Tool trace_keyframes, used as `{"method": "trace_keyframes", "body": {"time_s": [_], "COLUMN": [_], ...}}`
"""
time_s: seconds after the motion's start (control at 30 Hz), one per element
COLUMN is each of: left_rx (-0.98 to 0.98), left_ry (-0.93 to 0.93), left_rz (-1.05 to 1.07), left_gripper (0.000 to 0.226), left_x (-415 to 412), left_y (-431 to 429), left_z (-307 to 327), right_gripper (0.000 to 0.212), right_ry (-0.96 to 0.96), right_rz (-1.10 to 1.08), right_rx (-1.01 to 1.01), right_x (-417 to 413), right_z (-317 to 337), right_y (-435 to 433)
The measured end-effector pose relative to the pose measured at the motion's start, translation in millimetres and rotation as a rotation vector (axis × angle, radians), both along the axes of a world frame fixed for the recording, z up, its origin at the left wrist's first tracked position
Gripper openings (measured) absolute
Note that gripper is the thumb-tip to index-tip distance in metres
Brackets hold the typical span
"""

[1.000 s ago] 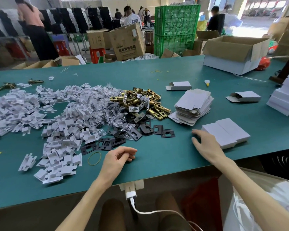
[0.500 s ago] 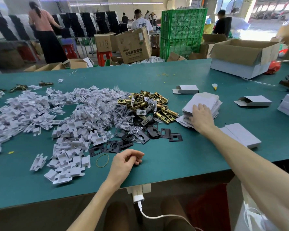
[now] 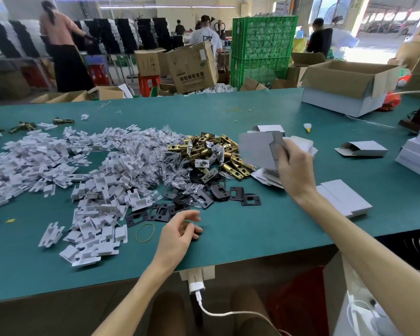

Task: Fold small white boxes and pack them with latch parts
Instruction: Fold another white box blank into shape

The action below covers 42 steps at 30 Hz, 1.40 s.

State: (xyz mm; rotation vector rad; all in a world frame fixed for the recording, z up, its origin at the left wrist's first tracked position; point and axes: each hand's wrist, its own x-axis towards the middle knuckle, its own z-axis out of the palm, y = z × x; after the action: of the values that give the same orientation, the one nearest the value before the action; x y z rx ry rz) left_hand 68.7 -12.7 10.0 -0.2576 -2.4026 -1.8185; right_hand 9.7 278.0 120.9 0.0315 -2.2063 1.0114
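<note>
The right hand (image 3: pixel 294 170) pinches one flat box blank (image 3: pixel 255 147) by its right edge and holds it lifted above the stack of blanks (image 3: pixel 267 177), at about one o'clock from the person. The blank is unfolded, so this box has barely begun. The left hand (image 3: pixel 177 235) rests on the green table (image 3: pixel 252 238) at six o'clock, fingers loosely curled and holding nothing. At twelve o'clock lies the heap of brass latch parts (image 3: pixel 211 151), with black strike plates (image 3: pixel 204 197) just below it and a wide spill of white plastic inserts (image 3: pixel 95 170) out to nine o'clock. Two closed white boxes (image 3: pixel 344 197) lie side by side at four o'clock; whether they are filled I cannot tell. With heaps this large, I judge most of the packing is left.
</note>
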Motion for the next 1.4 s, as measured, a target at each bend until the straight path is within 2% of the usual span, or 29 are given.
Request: {"method": "trace_keyframes", "body": {"time_s": [0.07, 0.13, 0.2, 0.3, 0.4, 0.47, 0.6, 0.8, 1.0, 1.4], "left_rx": [-0.077, -0.213, -0.356, -0.699, -1.039, -1.153, -1.161, -1.224, -1.250, -1.259], "left_ry": [0.119, 0.243, 0.359, 0.479, 0.344, 0.240, 0.119, 0.222, 0.305, 0.313], "left_rz": [0.052, 0.082, 0.087, 0.045, -0.103, -0.191, -0.308, -0.249, -0.219, -0.231], "left_gripper": [0.044, 0.059, 0.076, 0.100, 0.118, 0.126, 0.136, 0.123, 0.121, 0.123], "left_x": [6.7, 12.5, 12.9, 3.3, -7.9, -13.5, -12.6, -5.5, -1.7, 0.6], "left_y": [5.5, 6.9, 6.8, 6.4, 6.4, 6.1, 9.2, 11.4, 10.1, 7.0], "left_z": [6.3, 14.3, 29.5, 55.4, 69.4, 70.8, 71.1, 68.1, 62.8, 59.4], "right_gripper": [0.032, 0.020, 0.018, 0.020, 0.018, 0.017, 0.017, 0.028, 0.037, 0.046], "right_ry": [-0.106, -0.245, -0.345, -0.460, -0.529, -0.551, -0.548, -0.603, -0.626, -0.655], "right_rz": [0.074, 0.214, 0.314, 0.403, 0.433, 0.465, 0.494, 0.532, 0.546, 0.545], "right_rx": [-0.265, -0.521, -0.664, -0.738, -0.723, -0.717, -0.781, -0.739, -0.671, -0.709], "right_x": [9.1, 20.8, 33.5, 43.5, 49.8, 55.0, 59.7, 64.1, 65.0, 68.1], "right_z": [0.7, -9.5, -24.6, -46.5, -57.2, -59.9, -59.1, -60.2, -65.6, -74.9], "right_y": [-12.7, -26.5, -39.4, -54.2, -67.2, -75.3, -81.4, -80.1, -77.0, -75.8]}}
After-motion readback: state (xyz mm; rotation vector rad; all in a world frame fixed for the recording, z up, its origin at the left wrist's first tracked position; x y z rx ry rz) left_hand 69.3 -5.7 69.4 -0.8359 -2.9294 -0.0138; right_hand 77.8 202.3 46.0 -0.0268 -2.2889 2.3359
